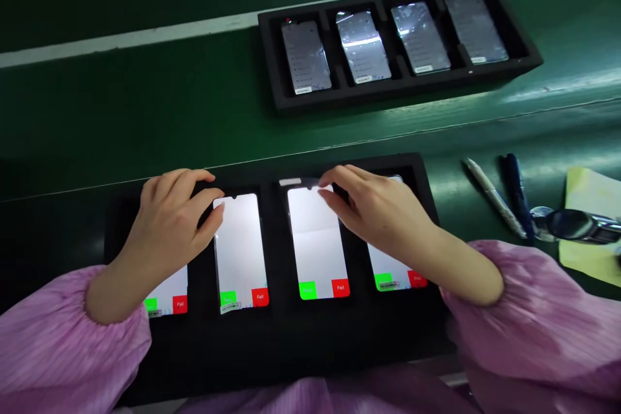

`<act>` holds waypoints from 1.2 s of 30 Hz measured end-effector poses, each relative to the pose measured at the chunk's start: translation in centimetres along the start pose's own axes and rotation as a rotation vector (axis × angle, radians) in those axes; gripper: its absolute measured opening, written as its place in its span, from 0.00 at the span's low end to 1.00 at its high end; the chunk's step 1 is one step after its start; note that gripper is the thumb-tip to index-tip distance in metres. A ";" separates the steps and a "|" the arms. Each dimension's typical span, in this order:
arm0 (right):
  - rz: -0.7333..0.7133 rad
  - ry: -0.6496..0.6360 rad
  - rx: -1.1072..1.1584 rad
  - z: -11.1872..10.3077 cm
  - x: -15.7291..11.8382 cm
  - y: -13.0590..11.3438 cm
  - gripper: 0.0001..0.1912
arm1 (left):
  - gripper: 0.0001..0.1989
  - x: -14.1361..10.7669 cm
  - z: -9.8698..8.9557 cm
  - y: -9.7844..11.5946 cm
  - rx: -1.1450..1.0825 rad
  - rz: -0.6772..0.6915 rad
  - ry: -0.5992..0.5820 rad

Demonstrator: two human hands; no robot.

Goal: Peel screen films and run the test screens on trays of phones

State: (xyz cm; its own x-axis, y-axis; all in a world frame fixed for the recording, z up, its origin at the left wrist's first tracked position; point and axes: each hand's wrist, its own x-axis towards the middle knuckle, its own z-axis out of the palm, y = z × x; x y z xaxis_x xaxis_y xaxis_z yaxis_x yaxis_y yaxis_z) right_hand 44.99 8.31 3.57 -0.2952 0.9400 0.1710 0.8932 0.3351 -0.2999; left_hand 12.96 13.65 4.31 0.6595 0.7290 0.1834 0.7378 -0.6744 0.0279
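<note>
A black tray (pixel 291 349) in front of me holds several phones with lit white screens and green and red "Fail" boxes. My left hand (pixel 174 223) is over the leftmost phone (pixel 169 291), fingers apart, its thumb and index finger at the upper left edge of the second phone (pixel 241 246). Nothing shows in that hand. My right hand (pixel 376 200) is at the top right corner of the third phone (pixel 317 242), with thumb and fingers near a strip of clear film with a white tab (pixel 290 182). The fourth phone (pixel 395 268) is partly under my right wrist.
Farther back, a second black tray (pixel 407 92) holds several dark-screened phones (pixel 363 48) with labels. At the right lie a white pen (pixel 495 197), a dark pen (pixel 517 191), a watch-like object (pixel 575 225) and yellow paper (pixel 587 194). A white line (pixel 130 39) crosses the green surface.
</note>
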 end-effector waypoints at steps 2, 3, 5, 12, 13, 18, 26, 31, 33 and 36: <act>0.109 -0.032 -0.139 0.0 1.1 -0.2 0.13 | 0.14 -0.3 0.0 -0.1 -0.016 -0.015 0.002; 0.131 -0.042 -0.174 0.0 1.5 -0.2 0.14 | 0.14 -0.4 0.0 -0.2 -0.014 -0.022 -0.005; 0.149 -0.047 -0.129 -0.2 1.9 -0.2 0.14 | 0.15 -0.5 -0.1 -0.3 0.016 -0.032 -0.024; 0.114 0.041 0.214 -0.6 1.1 0.8 0.09 | 0.08 0.0 -1.2 1.2 0.073 0.037 0.073; 0.101 0.064 0.246 -0.6 0.8 0.8 0.08 | 0.07 0.0 -1.3 2.1 0.048 0.113 0.103; 0.099 0.161 0.328 -0.7 0.1 0.5 0.05 | 0.20 -0.2 -0.2 8.2 -0.157 0.399 -0.013; 0.133 0.088 0.338 -1.4 -1.8 0.0 0.06 | 0.16 -2.0 -0.5 6.5 -0.347 0.351 -0.074; 0.147 0.058 0.311 -1.6 -2.3 -0.4 0.06 | 0.17 -0.5 -1.9 0.0 0.024 -0.157 -0.054; 0.141 0.060 0.293 -1.7 -2.3 -0.5 0.06 | 0.17 -0.1 -1.4 -1.3 0.029 -0.211 -0.104; 0.099 -0.002 0.315 -2.1 -2.7 -0.6 0.07 | 0.13 0.2 -0.1 -2.0 -0.076 -0.170 -0.046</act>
State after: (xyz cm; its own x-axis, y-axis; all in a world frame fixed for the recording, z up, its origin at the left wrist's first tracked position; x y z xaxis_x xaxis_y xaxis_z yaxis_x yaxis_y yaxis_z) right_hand 45.95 5.38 5.23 -0.2134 0.9690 0.1247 0.7689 0.2453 -0.5904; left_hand 11.63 15.10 4.38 0.5335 0.8366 0.1247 0.8272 -0.5468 0.1292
